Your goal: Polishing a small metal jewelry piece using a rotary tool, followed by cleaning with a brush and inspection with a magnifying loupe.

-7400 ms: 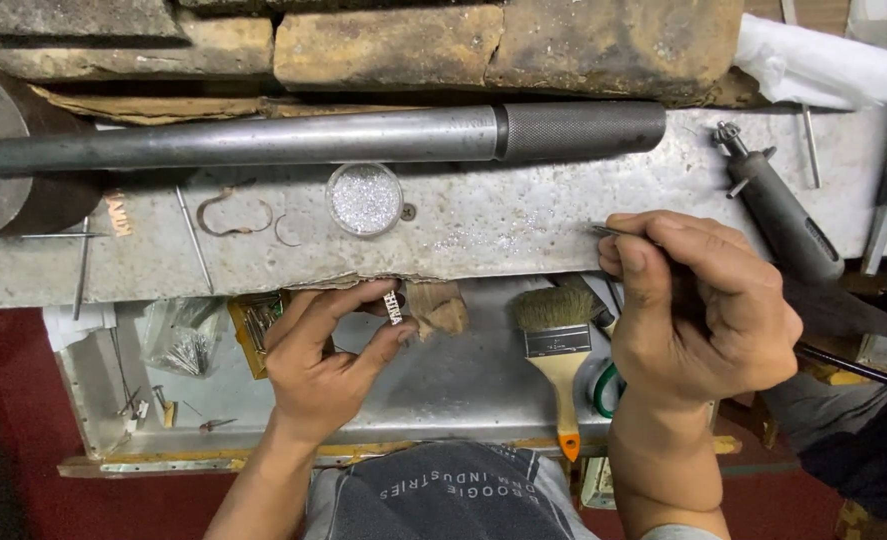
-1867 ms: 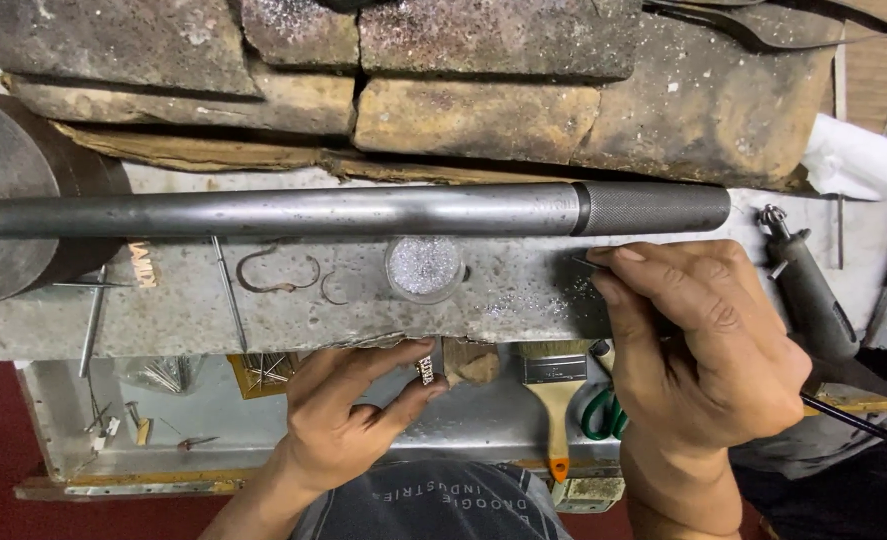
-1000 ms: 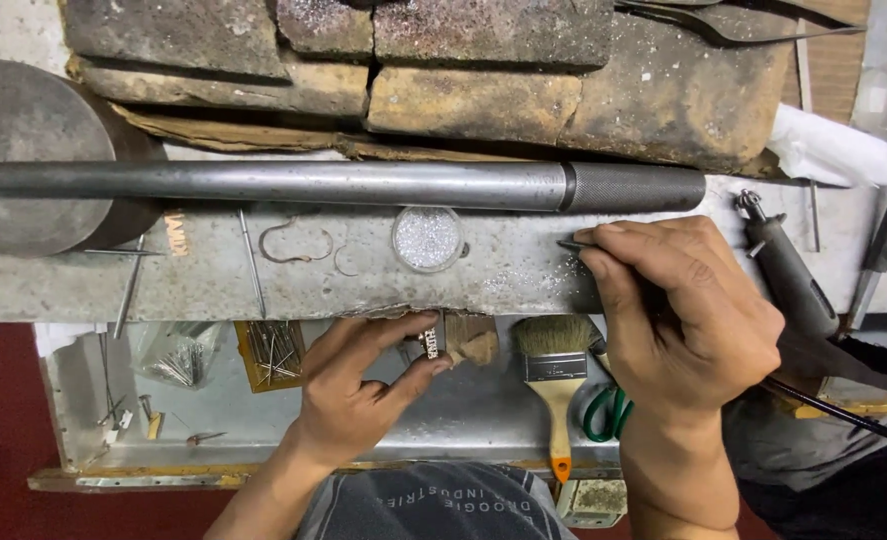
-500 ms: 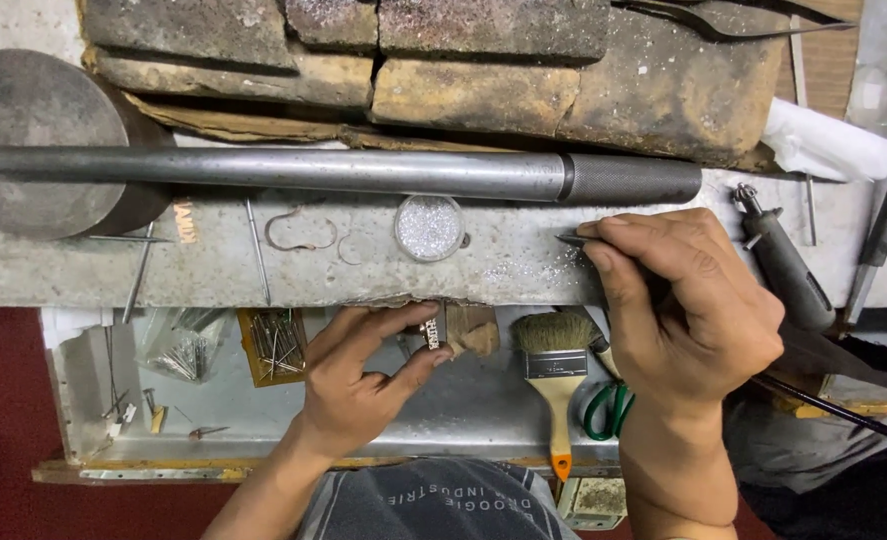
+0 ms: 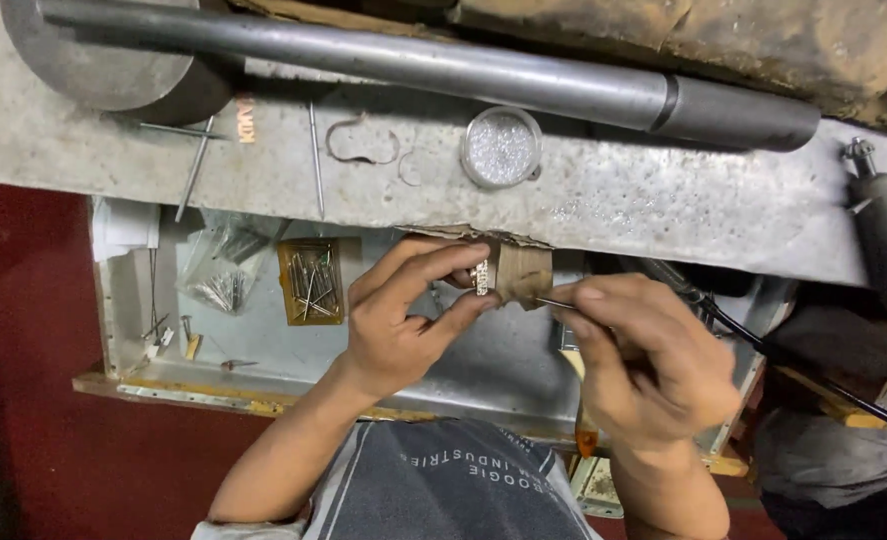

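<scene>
My left hand (image 5: 403,318) pinches a small silver jewellery piece (image 5: 481,277) against a worn wooden bench peg (image 5: 521,271) that juts out from the bench edge. My right hand (image 5: 643,362) grips a thin corded tool whose fine metal tip (image 5: 551,302) reaches the peg just right of the piece. The tool's black cable (image 5: 823,385) trails off to the right. Both hands hover over an open metal drawer (image 5: 263,360) below the bench top.
A long steel mandrel (image 5: 443,68) lies across the grey bench top (image 5: 663,205), with a round dish of tiny shiny bits (image 5: 502,147), bent wire (image 5: 361,140) and thin rods (image 5: 315,160). The drawer holds a small orange box of bits (image 5: 310,282) and plastic bags (image 5: 225,275).
My right hand has come down off the bench top with the tool and now meets the piece at the peg. The view has tilted downward.
</scene>
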